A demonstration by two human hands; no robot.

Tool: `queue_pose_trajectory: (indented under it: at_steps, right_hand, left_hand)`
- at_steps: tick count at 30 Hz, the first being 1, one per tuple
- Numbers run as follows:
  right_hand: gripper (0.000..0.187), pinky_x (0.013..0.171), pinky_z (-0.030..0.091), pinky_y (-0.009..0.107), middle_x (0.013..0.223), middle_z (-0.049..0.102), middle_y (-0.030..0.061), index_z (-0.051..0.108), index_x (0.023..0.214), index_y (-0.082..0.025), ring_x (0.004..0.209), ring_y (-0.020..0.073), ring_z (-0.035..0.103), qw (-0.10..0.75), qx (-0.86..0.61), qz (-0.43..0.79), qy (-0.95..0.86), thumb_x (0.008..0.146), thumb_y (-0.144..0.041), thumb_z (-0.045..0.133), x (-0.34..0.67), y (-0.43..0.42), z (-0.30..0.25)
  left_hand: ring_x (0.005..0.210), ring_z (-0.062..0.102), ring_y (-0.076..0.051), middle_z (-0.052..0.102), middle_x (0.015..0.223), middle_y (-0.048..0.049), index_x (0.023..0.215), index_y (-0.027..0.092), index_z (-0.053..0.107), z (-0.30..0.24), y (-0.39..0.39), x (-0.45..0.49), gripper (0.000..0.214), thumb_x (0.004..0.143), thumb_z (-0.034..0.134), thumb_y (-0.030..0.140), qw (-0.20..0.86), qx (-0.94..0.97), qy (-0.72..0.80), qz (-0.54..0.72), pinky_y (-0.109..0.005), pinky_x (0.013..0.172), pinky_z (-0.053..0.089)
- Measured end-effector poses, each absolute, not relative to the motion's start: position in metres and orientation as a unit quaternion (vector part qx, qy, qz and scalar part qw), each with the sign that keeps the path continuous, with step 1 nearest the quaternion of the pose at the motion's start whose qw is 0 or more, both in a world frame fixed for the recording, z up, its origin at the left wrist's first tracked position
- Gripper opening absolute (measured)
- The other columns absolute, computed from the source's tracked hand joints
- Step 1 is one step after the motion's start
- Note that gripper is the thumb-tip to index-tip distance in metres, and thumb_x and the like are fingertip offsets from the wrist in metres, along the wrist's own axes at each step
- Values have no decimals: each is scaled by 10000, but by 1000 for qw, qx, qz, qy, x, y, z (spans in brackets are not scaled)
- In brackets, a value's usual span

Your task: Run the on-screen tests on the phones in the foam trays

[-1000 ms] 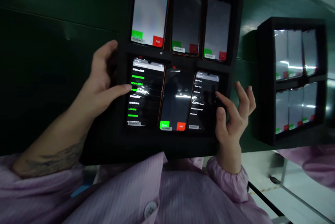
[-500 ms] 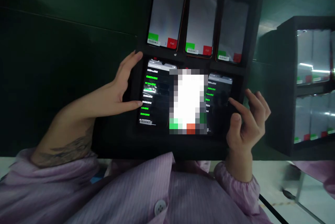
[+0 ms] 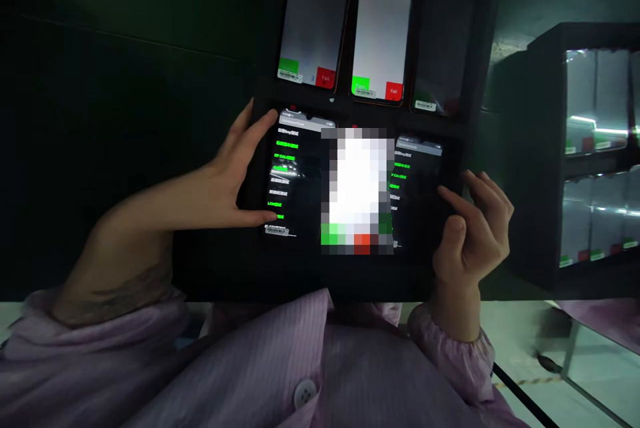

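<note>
A black tray (image 3: 350,276) holds several phones in two rows. My left hand (image 3: 223,181) is open along the left side of the front-left phone (image 3: 303,178). Its thumb lies on the list of white and green lines on that screen, and the index fingertip is at the top left corner. My right hand (image 3: 475,235) has the index finger stretched to the right edge of the front-right phone (image 3: 420,191), which shows a similar list. Its other fingers are loosely bent, holding nothing. The front-middle phone (image 3: 357,188) is bright white and pixelated.
Behind stand a dim grey phone (image 3: 315,15), a brightly lit phone (image 3: 383,28) and a dark phone (image 3: 443,48). A second black tray (image 3: 543,148) with several lit phones is on the right of the dark green table (image 3: 125,108). A pink sleeve shows at the right edge.
My left thumb has slid slightly down the front-left screen. The back-middle screen has turned brighter, while the two beside it have dimmed. My right hand has hardly moved.
</note>
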State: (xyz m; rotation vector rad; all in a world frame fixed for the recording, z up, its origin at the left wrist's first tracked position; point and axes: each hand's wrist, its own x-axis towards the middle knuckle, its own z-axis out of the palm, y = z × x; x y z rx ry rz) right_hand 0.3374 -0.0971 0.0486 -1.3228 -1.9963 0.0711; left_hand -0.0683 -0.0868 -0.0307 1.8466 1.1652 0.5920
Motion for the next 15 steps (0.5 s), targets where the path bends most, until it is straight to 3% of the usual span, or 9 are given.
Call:
queue_pose_trajectory:
  at_steps: [4, 7, 10, 12, 15]
  right_hand:
    - [365, 1067, 585, 658, 1229, 797, 59, 858, 1069, -294, 1281, 387, 702, 390, -509, 16, -767, 1086, -339, 497, 338, -110, 53]
    - [319, 1056, 593, 641, 1218, 796, 27, 865, 995, -315, 1270, 370, 702, 377, -495, 17, -783, 1049, -280, 553, 345, -123, 54]
    - [285, 1039, 600, 610, 1246, 788, 18, 864, 984, -321, 1284, 358, 684, 342, -490, 20, -802, 1014, -230, 596, 352, -131, 51]
    - [273, 1030, 604, 580, 1270, 781, 18, 861, 969, -316, 1301, 350, 669, 321, -492, 21, -809, 1003, -213, 611, 353, -134, 48]
    - [262, 1058, 591, 557, 1302, 772, 14, 861, 989, -317, 1323, 338, 650, 310, -489, 16, -815, 994, -207, 623, 351, -135, 44]
  left_hand:
    - [1609, -232, -620, -43, 1830, -80, 1729, 374, 50, -40, -93, -67, 1718, 366, 1015, 779, 409, 726, 485, 264, -872, 1229, -77]
    - [1611, -268, -590, -38, 1835, -42, 1726, 387, 20, -43, -94, -69, 1659, 439, 973, 815, 418, 721, 481, 274, -852, 1220, -129]
    - [1613, -264, -590, 7, 1837, -45, 1725, 368, 104, -46, -90, -73, 1631, 424, 996, 783, 433, 710, 471, 294, -834, 1181, -208]
    - [1617, -189, -633, 16, 1833, -72, 1711, 359, 185, -48, -85, -77, 1627, 375, 1035, 731, 468, 686, 473, 293, -872, 1171, -178]
    - [1613, -41, -683, -54, 1826, -103, 1710, 362, 166, -49, -78, -82, 1572, 440, 1009, 746, 501, 666, 492, 252, -954, 1179, 33]
